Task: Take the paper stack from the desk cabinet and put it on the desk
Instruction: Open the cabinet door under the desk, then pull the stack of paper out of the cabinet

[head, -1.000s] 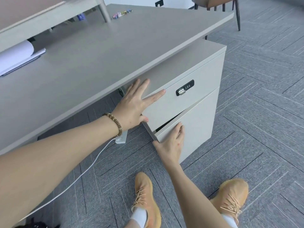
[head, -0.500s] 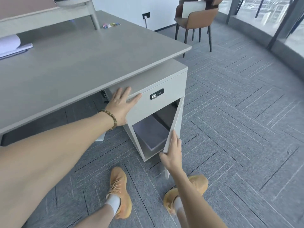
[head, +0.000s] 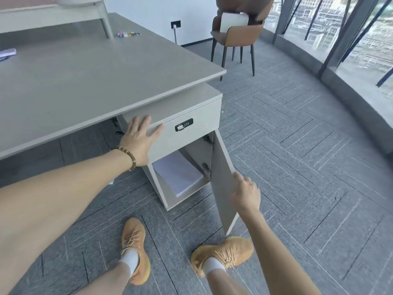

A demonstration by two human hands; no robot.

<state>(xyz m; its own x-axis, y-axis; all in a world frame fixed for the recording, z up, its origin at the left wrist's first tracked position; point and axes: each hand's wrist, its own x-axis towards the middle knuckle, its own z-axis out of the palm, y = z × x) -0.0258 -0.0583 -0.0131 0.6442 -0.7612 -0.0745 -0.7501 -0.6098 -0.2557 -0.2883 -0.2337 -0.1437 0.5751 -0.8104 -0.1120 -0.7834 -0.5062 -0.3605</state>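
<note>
Two bare hands reach from the bottom of the view toward a pale grey desk cabinet (head: 187, 124) tucked under the corner of a broad, flat desk (head: 85, 77) with a smooth matte grey top. The left hand (head: 139, 141), with a beaded bracelet (head: 128, 156) at the wrist, lies flat and spread open against the upper drawer front, fingers splayed, holding nothing. A small black combination lock (head: 184, 124) with a metal dial sits on that drawer front, just right of the fingertips. Below it, the cabinet door (head: 223, 179), a thin rectangular panel on metal hinges, stands swung wide open to the right. The right hand (head: 245, 193) grips the door's outer edge, fingers curled around it. Inside the lower compartment, the paper stack (head: 177, 173) lies flat on the compartment floor, a thick white rectangular block with crisp edges, set at a slight angle. Neither hand touches it. The floor is grey carpet tile with a fine ribbed weave laid in a herringbone pattern. Two orange knit sneakers (head: 136, 248) with white socks stand on it in front of the cabinet. Beyond the desk, a brown padded chair (head: 236, 33) on thin dark legs stands near a white wall, and tall windows with dark frames curve along the right side.
</note>
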